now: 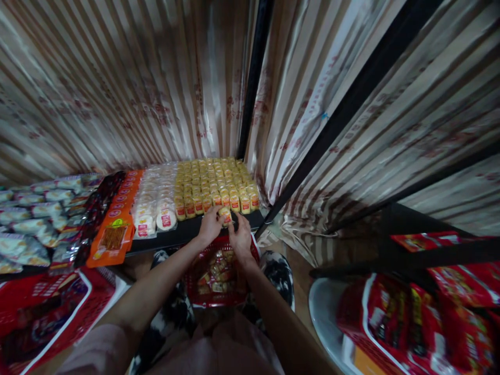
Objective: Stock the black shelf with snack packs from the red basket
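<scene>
Between my two hands is one small yellow wrapped snack pack (225, 213) with a red and orange label, just off the front edge of the black shelf (164, 240). My left hand (211, 225) closes on its left side, and my right hand (240, 235) has its fingers on the right side. Behind them stand tight rows of matching yellow packs (213, 179). Below my hands, between my knees, a red basket (213, 301) holds more of these packs in a loose heap.
Left along the shelf lie white round packs (166, 216), orange snack bags (113, 229) and pale blue-white packets (35, 211). Red baskets of packets stand at the lower left (89, 307) and right (351, 307). A grey stool (322, 307), black poles (312, 172) and striped curtains (128, 78) surround me.
</scene>
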`<state>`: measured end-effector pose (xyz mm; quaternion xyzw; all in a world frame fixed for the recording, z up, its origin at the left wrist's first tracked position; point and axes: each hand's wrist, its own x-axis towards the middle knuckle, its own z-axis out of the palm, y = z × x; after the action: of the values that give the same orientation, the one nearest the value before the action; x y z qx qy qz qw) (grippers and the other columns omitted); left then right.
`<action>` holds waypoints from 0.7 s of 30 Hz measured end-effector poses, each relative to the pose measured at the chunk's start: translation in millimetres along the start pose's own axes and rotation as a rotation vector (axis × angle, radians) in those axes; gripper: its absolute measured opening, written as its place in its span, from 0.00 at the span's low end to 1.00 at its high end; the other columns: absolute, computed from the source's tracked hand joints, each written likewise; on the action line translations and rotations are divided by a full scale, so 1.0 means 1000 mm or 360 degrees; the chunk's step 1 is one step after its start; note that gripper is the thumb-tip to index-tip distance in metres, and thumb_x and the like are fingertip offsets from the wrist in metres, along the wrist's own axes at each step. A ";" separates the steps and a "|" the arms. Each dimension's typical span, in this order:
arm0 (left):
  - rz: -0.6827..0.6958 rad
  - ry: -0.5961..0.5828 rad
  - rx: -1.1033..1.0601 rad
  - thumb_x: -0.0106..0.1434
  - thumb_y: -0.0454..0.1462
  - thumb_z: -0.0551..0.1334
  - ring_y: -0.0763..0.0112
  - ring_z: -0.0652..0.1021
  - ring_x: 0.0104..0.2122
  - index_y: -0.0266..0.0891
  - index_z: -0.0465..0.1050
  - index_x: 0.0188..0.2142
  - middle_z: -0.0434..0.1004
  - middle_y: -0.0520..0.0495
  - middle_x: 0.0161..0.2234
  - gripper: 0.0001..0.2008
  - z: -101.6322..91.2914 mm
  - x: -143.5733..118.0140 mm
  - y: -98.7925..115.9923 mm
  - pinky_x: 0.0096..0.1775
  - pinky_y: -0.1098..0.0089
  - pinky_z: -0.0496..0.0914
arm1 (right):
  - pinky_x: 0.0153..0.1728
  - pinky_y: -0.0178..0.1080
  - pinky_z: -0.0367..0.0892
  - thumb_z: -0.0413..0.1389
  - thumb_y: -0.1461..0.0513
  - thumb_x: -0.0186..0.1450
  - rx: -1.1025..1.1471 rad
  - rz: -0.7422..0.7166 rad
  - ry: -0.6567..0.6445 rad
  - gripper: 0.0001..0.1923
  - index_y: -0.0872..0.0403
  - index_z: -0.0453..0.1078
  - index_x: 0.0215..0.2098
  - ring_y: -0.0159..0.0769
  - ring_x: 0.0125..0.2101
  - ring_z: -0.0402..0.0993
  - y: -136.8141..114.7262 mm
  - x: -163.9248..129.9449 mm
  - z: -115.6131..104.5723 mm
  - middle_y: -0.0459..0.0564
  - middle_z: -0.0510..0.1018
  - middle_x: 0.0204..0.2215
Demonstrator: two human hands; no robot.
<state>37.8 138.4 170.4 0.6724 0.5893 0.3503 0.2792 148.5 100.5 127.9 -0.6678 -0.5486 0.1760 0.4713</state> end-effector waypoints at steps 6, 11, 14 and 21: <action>0.0055 0.0106 0.0014 0.58 0.31 0.59 0.68 0.74 0.39 0.37 0.70 0.45 0.71 0.43 0.44 0.15 0.015 0.020 -0.002 0.44 0.64 0.69 | 0.50 0.45 0.63 0.46 0.64 0.62 -0.0030 -0.0263 0.0057 0.19 0.56 0.69 0.50 0.40 0.47 0.64 0.006 0.005 0.007 0.57 0.70 0.44; 0.0118 0.0163 0.0025 0.59 0.31 0.58 0.66 0.73 0.42 0.37 0.69 0.47 0.68 0.41 0.46 0.15 0.026 0.026 -0.008 0.45 0.63 0.70 | 0.49 0.43 0.64 0.44 0.67 0.62 -0.0006 -0.0347 -0.0008 0.21 0.55 0.68 0.51 0.38 0.44 0.66 0.018 0.011 0.014 0.56 0.70 0.43; 0.0134 0.0209 0.0046 0.60 0.32 0.57 0.67 0.74 0.40 0.37 0.68 0.48 0.66 0.40 0.46 0.16 0.029 0.027 -0.012 0.44 0.62 0.70 | 0.50 0.43 0.64 0.44 0.68 0.63 -0.0008 -0.0391 -0.0042 0.22 0.54 0.67 0.53 0.38 0.45 0.66 0.023 0.014 0.016 0.56 0.70 0.43; 0.0218 0.0293 -0.0017 0.61 0.31 0.55 0.74 0.73 0.33 0.37 0.59 0.53 0.61 0.40 0.48 0.20 0.034 0.015 -0.015 0.41 0.66 0.72 | 0.49 0.42 0.65 0.43 0.67 0.64 -0.0046 -0.0363 -0.0036 0.21 0.54 0.67 0.53 0.38 0.45 0.67 0.028 0.016 0.020 0.56 0.70 0.44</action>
<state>57.0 157.0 140.0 0.6745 0.5632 0.4320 0.2029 155.1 125.3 99.5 -0.6058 -0.6288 0.1208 0.4723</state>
